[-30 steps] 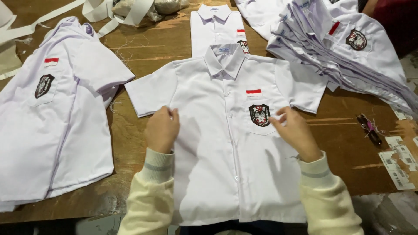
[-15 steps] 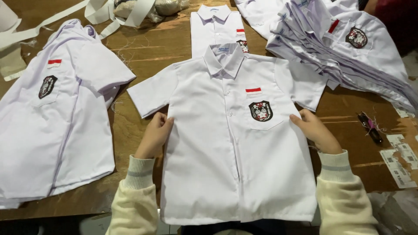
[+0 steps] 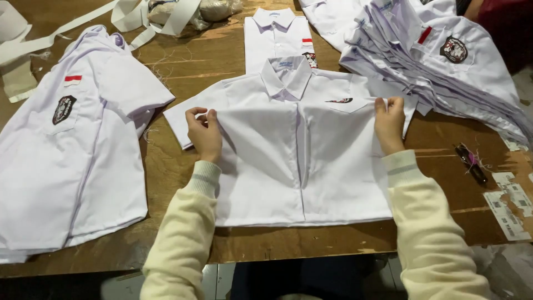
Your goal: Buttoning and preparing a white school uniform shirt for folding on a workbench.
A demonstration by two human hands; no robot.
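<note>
Big wooden table is filling the whole frame. A stack of white shirts is lying fanned out at upper right, and another pile is sitting at left, badge facing up. The shirt is lying flat in the centre, its lower half doubled up over the front. The left hand is pinching the fold's left edge, while the right hand is gripping its right edge, both closed on fabric. A folded shirt is resting at top centre, paper strips at upper left, and a small clipper at right.
</note>
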